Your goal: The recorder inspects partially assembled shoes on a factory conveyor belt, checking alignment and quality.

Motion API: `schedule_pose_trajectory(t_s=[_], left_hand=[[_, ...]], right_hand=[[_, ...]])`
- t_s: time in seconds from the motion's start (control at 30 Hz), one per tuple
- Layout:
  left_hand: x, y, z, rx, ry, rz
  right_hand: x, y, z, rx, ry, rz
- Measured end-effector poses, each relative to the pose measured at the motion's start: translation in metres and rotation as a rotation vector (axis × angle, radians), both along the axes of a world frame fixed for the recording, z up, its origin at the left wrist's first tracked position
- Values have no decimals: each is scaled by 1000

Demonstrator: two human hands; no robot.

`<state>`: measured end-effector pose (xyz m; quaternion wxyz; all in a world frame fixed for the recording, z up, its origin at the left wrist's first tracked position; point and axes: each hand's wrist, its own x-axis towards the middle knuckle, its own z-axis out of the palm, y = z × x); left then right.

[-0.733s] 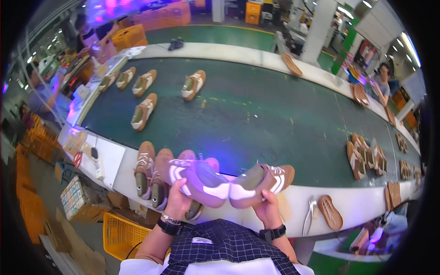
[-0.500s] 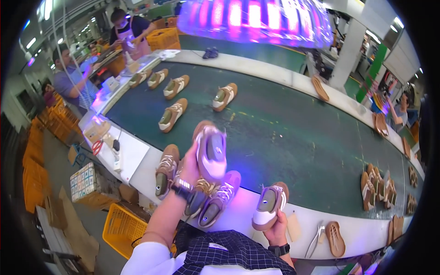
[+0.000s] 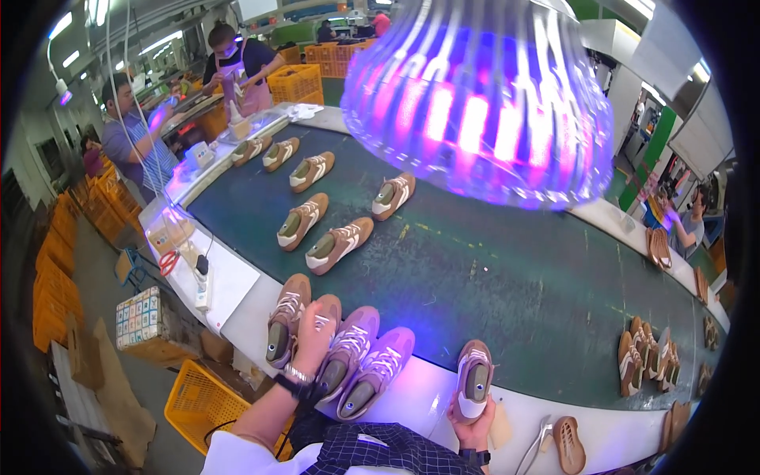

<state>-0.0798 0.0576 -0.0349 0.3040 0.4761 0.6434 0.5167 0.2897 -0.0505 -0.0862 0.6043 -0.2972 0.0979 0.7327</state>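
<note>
A yellow crate (image 3: 207,400) sits below the tabletop (image 3: 427,396); I can't see what's in it. The left hand (image 3: 314,342) lies flat, grip open, on a tan shoe (image 3: 317,324) in the row at the edge. The right hand (image 3: 473,418) grips another shoe (image 3: 474,378) by its heel, pale sole, toe pointing away.
</note>
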Motion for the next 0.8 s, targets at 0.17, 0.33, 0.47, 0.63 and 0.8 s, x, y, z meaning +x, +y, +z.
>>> schedule_pose_trajectory(t_s=[0.17,0.33,0.47,0.63,0.8], left_hand=[[12,-63,-3,130,374,-28],[25,-81,-17,45,774,-101],[34,-73,-7,63,717,-108],[29,-77,-16,85,682,-84],[30,-75,-14,104,734,-92]], right_hand=[[-8,46,25,67,-47,176],[-63,196,87,471,127,254],[-93,320,93,491,-157,163],[-147,282,50,386,-521,512],[-115,201,-5,375,-988,644]])
